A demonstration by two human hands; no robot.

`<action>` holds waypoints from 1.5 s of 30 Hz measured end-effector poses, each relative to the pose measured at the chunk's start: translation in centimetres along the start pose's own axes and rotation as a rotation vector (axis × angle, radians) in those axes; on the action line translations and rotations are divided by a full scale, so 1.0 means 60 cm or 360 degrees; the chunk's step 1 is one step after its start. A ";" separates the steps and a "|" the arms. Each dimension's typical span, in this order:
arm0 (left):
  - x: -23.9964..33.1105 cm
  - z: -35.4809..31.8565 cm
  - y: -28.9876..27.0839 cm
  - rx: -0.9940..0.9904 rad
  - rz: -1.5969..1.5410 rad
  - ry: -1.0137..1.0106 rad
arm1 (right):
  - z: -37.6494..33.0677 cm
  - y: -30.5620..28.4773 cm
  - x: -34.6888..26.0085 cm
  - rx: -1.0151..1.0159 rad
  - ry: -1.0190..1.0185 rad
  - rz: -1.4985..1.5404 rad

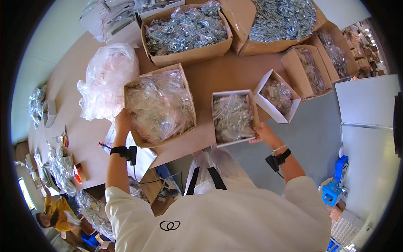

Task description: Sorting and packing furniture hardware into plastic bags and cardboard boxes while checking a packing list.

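My left hand grips the left side of an open cardboard box on the brown table. Clear zip bags of small parts fill that box. On the right, my right hand is closed on the near right corner of a white-edged box. Small clear bags of metal hardware lie heaped inside it. This box sits at the table's near edge. The fingertips of both hands are partly hidden by the box walls.
A second white box of bags touches the right one. Behind stand cardboard boxes of bagged hardware and loose screws. At left are clear plastic wrap, paper, scissors and a tape roll. Another person is at lower left.
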State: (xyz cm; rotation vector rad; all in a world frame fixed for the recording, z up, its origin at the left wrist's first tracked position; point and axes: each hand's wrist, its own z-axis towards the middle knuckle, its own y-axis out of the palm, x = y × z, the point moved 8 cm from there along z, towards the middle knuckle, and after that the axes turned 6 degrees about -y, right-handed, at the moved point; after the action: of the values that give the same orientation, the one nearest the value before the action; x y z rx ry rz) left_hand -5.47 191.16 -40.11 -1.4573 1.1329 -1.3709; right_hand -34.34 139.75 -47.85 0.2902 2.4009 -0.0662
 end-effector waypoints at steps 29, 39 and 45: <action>0.776 -0.164 0.137 -0.0277 -0.0006 0.0731 | 0.059 -0.263 -0.256 0.0322 -0.1530 -0.1644; 0.795 -0.194 0.186 -0.0282 0.0232 0.0645 | 0.159 -0.361 -0.392 0.0593 -0.1620 -0.1562; 0.786 -0.206 0.190 -0.0287 0.0181 0.0572 | 0.166 -0.363 -0.373 0.0533 -0.1297 -0.1613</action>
State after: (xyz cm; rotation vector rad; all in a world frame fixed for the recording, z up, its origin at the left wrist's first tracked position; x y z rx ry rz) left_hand -18.46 142.89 -37.83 -1.2747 1.5781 -1.5203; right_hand -16.58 113.03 -41.18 -0.7025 1.4904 -0.8639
